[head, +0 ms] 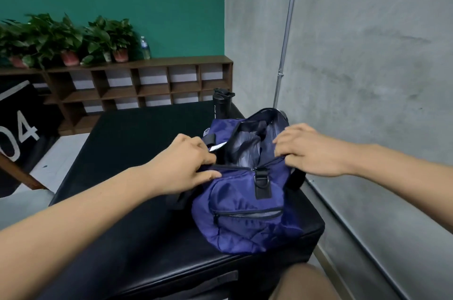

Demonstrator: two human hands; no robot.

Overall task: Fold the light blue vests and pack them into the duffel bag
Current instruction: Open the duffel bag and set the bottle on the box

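Note:
A navy blue duffel bag [241, 211] lies on the black padded table [137, 177], near its right edge, with its top zipper open. Inside the opening I see pale bluish-grey fabric [246, 150], which may be a vest or the lining. My left hand [186, 162] grips the left edge of the opening, fingers curled on the fabric beside a black strap. My right hand [308, 150] grips the right edge of the opening, and the two hands hold the mouth apart.
A black shaker bottle [221, 103] stands on the table just behind the bag. A grey wall and a metal pole [285, 37] run close along the right. Wooden cubby shelves [147, 84] with potted plants and a water bottle stand at the back.

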